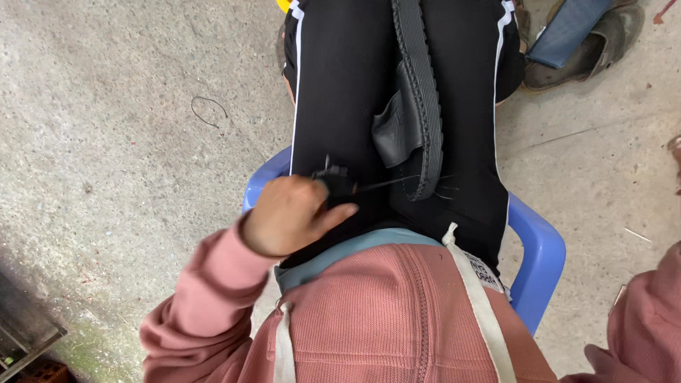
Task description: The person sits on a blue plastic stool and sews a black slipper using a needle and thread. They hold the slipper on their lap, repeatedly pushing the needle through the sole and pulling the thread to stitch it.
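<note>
Blue plastic chair (pixel 543 255), grey concrete floor (pixel 128 142), wire scrap (pixel 208 110)

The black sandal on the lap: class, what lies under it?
The black sandal rests on black trousers, between the thighs. A blue plastic chair shows beneath the legs; its seat is covered.

right hand out of frame, left hand (pixel 287 216) fingertips hidden — small black object (pixel 333 177) unclear

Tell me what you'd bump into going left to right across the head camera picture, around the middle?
Bare concrete floor → left hand gripping a small black tool → black sandal lying on the lap → blue plastic chair's edge → pink sleeve at the right edge.
</note>
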